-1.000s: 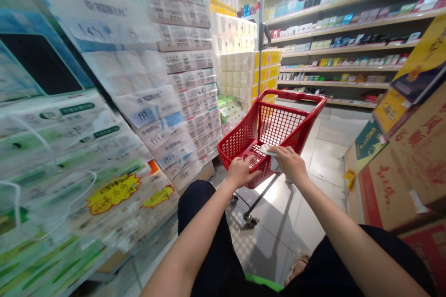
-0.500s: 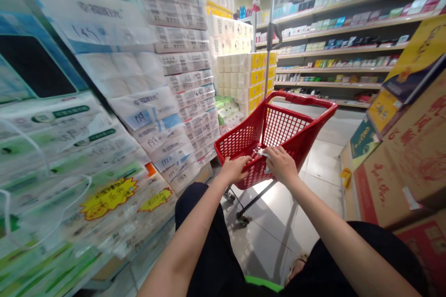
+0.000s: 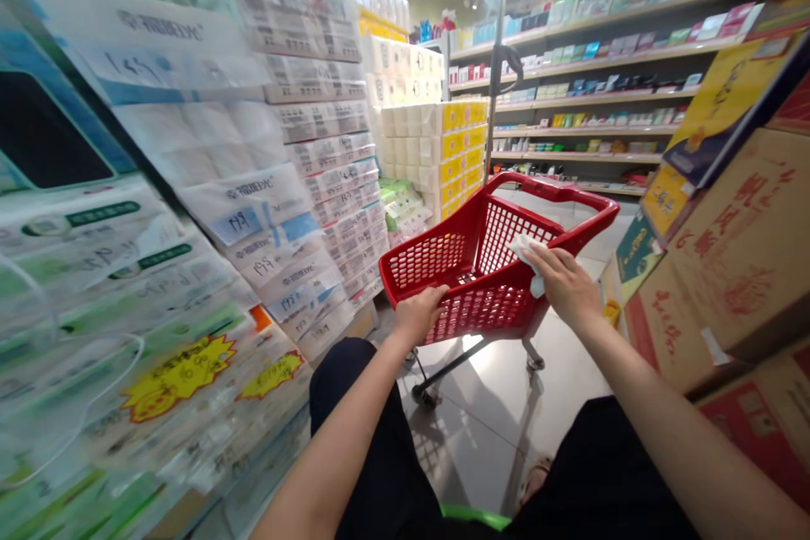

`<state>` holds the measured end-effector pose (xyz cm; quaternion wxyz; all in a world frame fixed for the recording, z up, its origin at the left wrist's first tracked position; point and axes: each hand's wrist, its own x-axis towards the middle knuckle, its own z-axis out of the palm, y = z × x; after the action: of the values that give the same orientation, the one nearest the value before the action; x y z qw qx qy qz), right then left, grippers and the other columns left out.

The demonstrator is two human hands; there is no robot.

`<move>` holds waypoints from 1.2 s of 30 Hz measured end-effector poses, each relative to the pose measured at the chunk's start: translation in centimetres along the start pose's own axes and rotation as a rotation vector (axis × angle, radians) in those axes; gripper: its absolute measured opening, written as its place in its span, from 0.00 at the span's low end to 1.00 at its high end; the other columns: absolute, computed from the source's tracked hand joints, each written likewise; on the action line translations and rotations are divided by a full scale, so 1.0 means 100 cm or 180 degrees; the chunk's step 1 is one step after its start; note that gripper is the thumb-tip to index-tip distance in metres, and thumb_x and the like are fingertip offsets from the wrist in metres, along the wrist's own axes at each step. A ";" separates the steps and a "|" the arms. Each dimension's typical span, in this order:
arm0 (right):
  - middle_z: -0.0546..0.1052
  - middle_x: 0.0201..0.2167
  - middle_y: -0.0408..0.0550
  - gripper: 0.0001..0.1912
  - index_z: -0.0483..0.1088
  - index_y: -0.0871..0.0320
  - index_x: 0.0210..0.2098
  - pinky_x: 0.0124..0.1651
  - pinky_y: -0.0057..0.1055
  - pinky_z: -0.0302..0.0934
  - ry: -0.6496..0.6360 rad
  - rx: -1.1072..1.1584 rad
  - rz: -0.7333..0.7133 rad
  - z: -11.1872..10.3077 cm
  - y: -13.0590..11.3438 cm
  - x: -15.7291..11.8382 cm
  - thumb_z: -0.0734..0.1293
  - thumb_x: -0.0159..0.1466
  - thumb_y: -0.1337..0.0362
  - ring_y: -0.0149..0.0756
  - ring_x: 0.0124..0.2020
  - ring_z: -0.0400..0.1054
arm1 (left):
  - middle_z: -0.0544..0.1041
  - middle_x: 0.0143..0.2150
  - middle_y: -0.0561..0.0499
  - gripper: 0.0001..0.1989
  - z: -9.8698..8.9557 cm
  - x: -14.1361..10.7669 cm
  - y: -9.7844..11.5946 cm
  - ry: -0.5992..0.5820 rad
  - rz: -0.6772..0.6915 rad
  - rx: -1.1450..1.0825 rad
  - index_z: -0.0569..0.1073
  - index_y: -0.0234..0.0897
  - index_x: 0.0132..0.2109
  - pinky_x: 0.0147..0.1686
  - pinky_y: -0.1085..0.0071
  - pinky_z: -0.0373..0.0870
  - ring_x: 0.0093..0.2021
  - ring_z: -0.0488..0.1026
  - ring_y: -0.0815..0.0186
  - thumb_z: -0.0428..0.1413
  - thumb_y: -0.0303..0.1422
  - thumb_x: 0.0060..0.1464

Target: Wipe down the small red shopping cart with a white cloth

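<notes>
A red plastic shopping cart (image 3: 487,312) with a grid-holed basket stands on wheels in front of me. My left hand (image 3: 418,314) is closed over the near rim of the basket, toward its left end. Farther right along the same rim, my right hand (image 3: 565,280) presses a crumpled white wipe (image 3: 526,251) against the red plastic. Part of the wipe hangs over the outer side and part folds inward. The fingertips of my left hand are partly hidden behind the rim.
Stacked toilet-paper packs (image 3: 234,194) and tissue packs rise close on my left, with yellow price tags (image 3: 180,375). Cardboard boxes (image 3: 747,228) stand close on the right. Behind the cart are stocked shelves (image 3: 582,131) and a metal pole (image 3: 497,34). Tiled floor (image 3: 468,430) lies beneath.
My right hand has slid the wipe rightward along the near rim, away from my left hand. My left hand stays on the rim, and the view has shifted slightly.
</notes>
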<state>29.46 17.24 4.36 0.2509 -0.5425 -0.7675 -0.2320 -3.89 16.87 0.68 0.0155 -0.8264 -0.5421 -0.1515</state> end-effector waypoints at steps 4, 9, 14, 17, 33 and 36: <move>0.64 0.66 0.44 0.32 0.60 0.49 0.66 0.57 0.45 0.61 0.0233 -0.0069 0.0321 -0.007 0.019 0.001 0.56 0.64 0.72 0.48 0.59 0.58 | 0.72 0.59 0.52 0.24 0.004 0.001 -0.001 0.0063 0.0081 -0.0078 0.60 0.54 0.66 0.42 0.70 0.71 0.51 0.75 0.62 0.52 0.41 0.65; 0.68 0.63 0.45 0.31 0.62 0.51 0.65 0.57 0.42 0.63 0.0133 0.0285 0.0198 0.010 -0.033 -0.002 0.56 0.64 0.72 0.46 0.57 0.59 | 0.73 0.58 0.52 0.23 0.004 0.002 0.003 0.0058 0.0027 -0.0059 0.61 0.52 0.65 0.41 0.70 0.71 0.50 0.76 0.62 0.51 0.40 0.66; 0.68 0.63 0.43 0.32 0.61 0.50 0.66 0.56 0.42 0.64 -0.0033 0.0321 -0.0283 0.007 -0.029 0.005 0.57 0.63 0.73 0.45 0.57 0.60 | 0.73 0.60 0.54 0.21 0.000 0.001 0.001 0.0060 0.0030 -0.0161 0.62 0.52 0.64 0.44 0.69 0.71 0.53 0.75 0.62 0.51 0.40 0.66; 0.67 0.64 0.43 0.31 0.62 0.51 0.65 0.54 0.43 0.64 0.0074 0.0053 -0.0062 -0.005 0.014 0.011 0.56 0.63 0.73 0.46 0.57 0.61 | 0.72 0.61 0.55 0.21 0.000 0.000 0.001 0.0126 0.0066 -0.0237 0.63 0.52 0.64 0.46 0.69 0.71 0.53 0.74 0.62 0.51 0.40 0.66; 0.71 0.59 0.43 0.31 0.65 0.49 0.62 0.55 0.39 0.65 -0.0042 0.0645 -0.0334 0.022 -0.087 0.006 0.58 0.62 0.75 0.42 0.54 0.62 | 0.76 0.52 0.50 0.21 -0.004 0.003 0.023 0.0010 -0.0111 0.0027 0.61 0.52 0.64 0.39 0.70 0.71 0.46 0.77 0.62 0.51 0.39 0.66; 0.73 0.57 0.44 0.30 0.66 0.50 0.61 0.56 0.40 0.63 -0.0089 0.0526 -0.0430 0.014 -0.048 0.014 0.59 0.61 0.74 0.42 0.54 0.63 | 0.76 0.52 0.50 0.22 -0.003 0.001 0.023 -0.0018 -0.0108 0.0035 0.60 0.52 0.64 0.40 0.70 0.72 0.46 0.77 0.62 0.52 0.39 0.65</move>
<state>24.29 17.63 3.79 0.2678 -0.4702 -0.8222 -0.1767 -1.81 15.98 1.36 0.0159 -0.8174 -0.5569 -0.1464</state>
